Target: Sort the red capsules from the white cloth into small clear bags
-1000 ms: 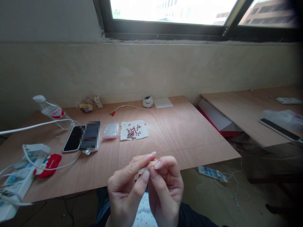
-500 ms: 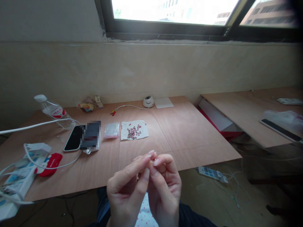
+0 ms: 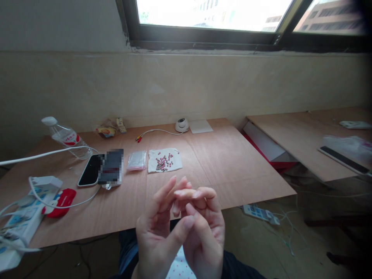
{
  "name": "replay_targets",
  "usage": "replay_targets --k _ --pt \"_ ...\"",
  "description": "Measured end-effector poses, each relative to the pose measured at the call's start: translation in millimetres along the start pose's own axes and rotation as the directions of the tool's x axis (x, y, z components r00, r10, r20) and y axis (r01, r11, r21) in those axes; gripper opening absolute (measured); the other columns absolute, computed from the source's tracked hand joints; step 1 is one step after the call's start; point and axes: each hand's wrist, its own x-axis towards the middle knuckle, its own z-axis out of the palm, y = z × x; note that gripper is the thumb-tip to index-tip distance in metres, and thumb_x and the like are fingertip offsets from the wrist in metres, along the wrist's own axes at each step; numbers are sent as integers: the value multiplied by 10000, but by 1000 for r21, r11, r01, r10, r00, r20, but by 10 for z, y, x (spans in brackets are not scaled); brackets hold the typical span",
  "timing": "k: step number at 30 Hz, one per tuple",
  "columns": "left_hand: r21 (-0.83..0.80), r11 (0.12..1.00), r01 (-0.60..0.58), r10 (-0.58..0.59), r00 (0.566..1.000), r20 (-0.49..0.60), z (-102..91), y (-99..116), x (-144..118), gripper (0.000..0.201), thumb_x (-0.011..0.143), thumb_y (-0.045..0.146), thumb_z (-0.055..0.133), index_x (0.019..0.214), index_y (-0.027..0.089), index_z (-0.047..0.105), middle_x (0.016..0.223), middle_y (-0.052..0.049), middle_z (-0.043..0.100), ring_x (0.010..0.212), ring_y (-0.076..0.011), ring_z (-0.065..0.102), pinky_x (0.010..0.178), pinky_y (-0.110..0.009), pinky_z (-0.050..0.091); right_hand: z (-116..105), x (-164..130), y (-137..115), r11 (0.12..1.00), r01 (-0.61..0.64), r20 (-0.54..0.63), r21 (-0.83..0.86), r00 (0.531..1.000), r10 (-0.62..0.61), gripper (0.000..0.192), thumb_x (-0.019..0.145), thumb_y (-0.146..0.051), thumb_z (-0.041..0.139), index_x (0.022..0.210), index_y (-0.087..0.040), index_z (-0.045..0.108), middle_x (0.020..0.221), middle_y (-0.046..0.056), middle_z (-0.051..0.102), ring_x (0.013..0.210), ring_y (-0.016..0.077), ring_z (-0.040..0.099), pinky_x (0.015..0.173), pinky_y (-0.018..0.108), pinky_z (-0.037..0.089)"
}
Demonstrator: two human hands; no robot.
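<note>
My left hand (image 3: pixel 155 236) and my right hand (image 3: pixel 205 232) are raised together in front of me, just past the near edge of the wooden table (image 3: pixel 221 162). The left hand's fingers are stretched out and spread, and its thumb crosses towards the right hand. The right hand's fingers are curled, with their tips touching the left fingers. Whether anything small sits between them is hidden. Farther back on the table lies a white cloth (image 3: pixel 176 164) with several small red and dark pieces on it, and beside it a small clear zip bag (image 3: pixel 136 159).
At the left are a phone (image 3: pixel 90 175), a water bottle (image 3: pixel 65 137), a white power strip (image 3: pixel 20 224) with cables and a red object (image 3: pixel 61 199). A white dome camera (image 3: pixel 181 124) sits at the back. A second table (image 3: pixel 302 135) stands to the right, with a power strip (image 3: pixel 260 213) on the floor.
The left hand's fingers have opened out from a pinch and now point upward. The small pale thing seen between the fingertips a second ago no longer shows.
</note>
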Motion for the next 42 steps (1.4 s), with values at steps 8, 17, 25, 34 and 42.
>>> replay_targets --k 8,17,25,34,42 --pt "56 998 -16 16 1000 2 -41 -11 -17 405 766 141 647 1149 263 598 1188 -47 636 1094 -203 591 927 -267 496 -12 32 -11 996 88 31 -30 996 -87 295 793 -86 524 1022 -270 543 1049 12 618 722 79 562 751 237 481" --pt "95 994 -51 56 997 -54 -34 8 -12 332 739 150 673 1039 294 664 1041 7 703 960 -153 656 841 -188 525 -6 8 -20 985 142 31 -97 990 -140 311 811 -92 533 1067 -267 539 1093 26 594 741 83 569 728 226 493" --pt "133 991 2 6 998 -62 -30 31 -24 336 768 113 637 1030 321 667 1036 25 705 958 -136 657 843 -173 519 -2 21 -3 973 188 26 -130 982 -187 322 813 -73 532 1065 -274 528 1084 20 587 748 77 581 741 218 497" --pt "116 993 16 -8 998 -67 -28 10 -23 346 773 102 631 1037 322 665 1053 32 701 967 -128 654 849 -161 515 -39 15 7 966 195 37 -168 981 -191 338 816 -77 530 1082 -285 520 1098 20 579 885 103 591 762 211 498" --pt "20 998 61 -58 990 -129 -8 10 -24 267 787 135 627 988 298 696 1016 15 716 919 -137 674 809 -165 537 20 -3 -19 909 227 -3 -348 970 -244 347 818 -74 522 1112 -258 520 1123 47 579 768 95 617 782 267 504"
